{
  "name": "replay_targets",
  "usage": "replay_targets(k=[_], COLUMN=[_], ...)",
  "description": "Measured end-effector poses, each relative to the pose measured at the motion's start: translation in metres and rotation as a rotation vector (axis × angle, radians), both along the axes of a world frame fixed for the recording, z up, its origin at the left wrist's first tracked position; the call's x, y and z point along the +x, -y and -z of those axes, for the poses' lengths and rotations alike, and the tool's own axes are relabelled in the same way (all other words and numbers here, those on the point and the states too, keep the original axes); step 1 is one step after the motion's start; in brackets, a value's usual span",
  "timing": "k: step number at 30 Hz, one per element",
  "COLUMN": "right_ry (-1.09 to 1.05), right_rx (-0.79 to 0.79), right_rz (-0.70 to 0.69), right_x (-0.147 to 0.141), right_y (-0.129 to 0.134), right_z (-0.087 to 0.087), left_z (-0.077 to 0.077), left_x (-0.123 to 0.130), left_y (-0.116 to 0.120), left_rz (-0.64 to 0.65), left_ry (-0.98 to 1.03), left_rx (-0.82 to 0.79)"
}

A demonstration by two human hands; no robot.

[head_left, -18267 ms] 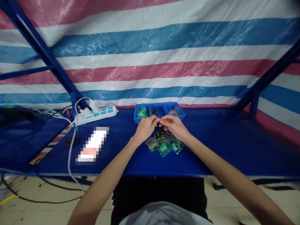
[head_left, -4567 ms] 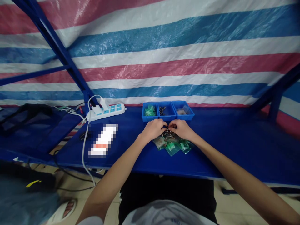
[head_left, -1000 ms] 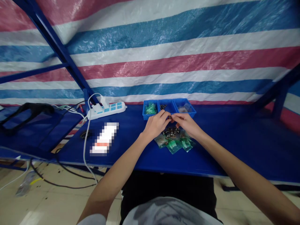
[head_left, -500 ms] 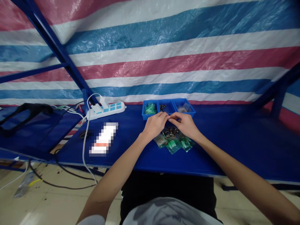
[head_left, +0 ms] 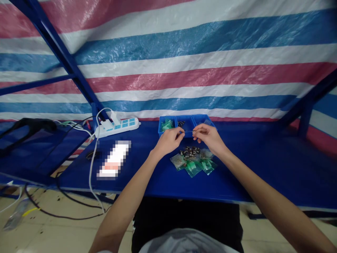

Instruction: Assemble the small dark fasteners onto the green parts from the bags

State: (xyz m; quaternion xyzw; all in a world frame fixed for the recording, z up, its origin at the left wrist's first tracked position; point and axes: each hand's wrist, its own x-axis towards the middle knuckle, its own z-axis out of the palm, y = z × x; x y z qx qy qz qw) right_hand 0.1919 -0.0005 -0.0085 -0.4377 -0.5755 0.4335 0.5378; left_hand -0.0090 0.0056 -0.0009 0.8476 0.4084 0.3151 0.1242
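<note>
My left hand (head_left: 170, 140) and my right hand (head_left: 206, 136) hover a small gap apart in front of a blue three-compartment tray (head_left: 168, 133). Both have thumb and fingers pinched together; whatever they hold is too small to make out. Green packets (head_left: 166, 124) lie in the tray's left compartment, small dark parts (head_left: 181, 123) in the middle one, and a clear bag (head_left: 207, 122) in the right. Below my hands sits a pile of small dark and metallic parts (head_left: 190, 151). Around it are a clear bag (head_left: 177, 160) and green plastic bags (head_left: 194, 168).
A white power strip (head_left: 118, 127) with plugs and cables stands at the left of the blue table (head_left: 258, 165). In front of it lies a blurred-out white rectangle (head_left: 115, 160). Striped sheeting (head_left: 184, 77) hangs behind, with a blue metal frame (head_left: 56, 45) at the left.
My hands, whose fingertips were together, have drawn slightly apart. The pile of parts below them shows more fully. The camera view has shifted a little.
</note>
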Motion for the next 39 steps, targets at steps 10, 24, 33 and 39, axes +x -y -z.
replay_targets(k=[10, 24, 33, 39], right_ry=[0.270, 0.957, 1.033, 1.056], right_rx=[0.001, 0.161, 0.179, 0.192], right_rz=[-0.057, -0.259, -0.184, -0.149], right_x=[0.019, 0.021, 0.017, 0.014], right_y=[-0.005, 0.001, 0.000, 0.001], right_z=[-0.006, 0.010, 0.018, 0.020], left_z=[0.003, 0.011, 0.006, 0.009], left_x=[0.003, 0.006, 0.007, 0.008], left_y=[0.006, 0.005, 0.009, 0.008], left_rz=[0.023, 0.142, 0.098, 0.099], left_ry=[-0.227, -0.335, -0.347, -0.328], left_rx=[0.055, -0.022, 0.024, 0.024])
